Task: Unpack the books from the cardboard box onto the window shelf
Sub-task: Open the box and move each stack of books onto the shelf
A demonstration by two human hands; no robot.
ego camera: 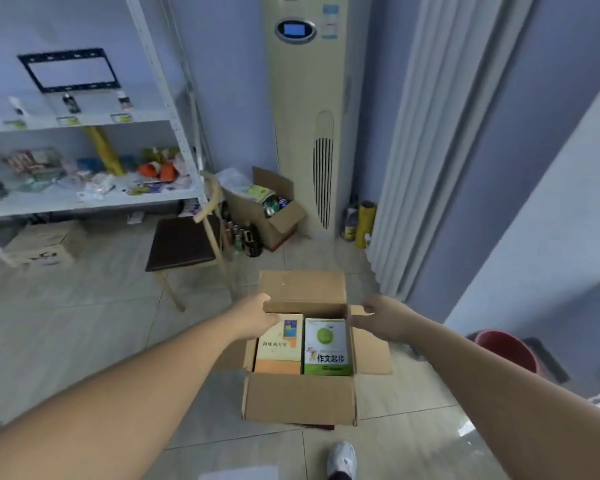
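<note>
An open cardboard box (298, 400) stands on the tiled floor in front of me, its flaps folded outward. Inside, two books lie face up side by side: a cream and orange book (280, 345) on the left and a green and white book (328, 348) on the right. My left hand (253, 318) grips the box's left edge near the far corner, fingers curled over the cardboard. My right hand (378, 318) grips the right edge by the side flap. Neither hand touches a book.
A wooden chair (184, 244) stands left of the box, with a white shelf rack (84, 199) of clutter behind it. A second carton (278, 220) and bottles sit by the tall air conditioner (305, 116). A red bucket (503, 348) is at right. My white shoe (342, 459) is below.
</note>
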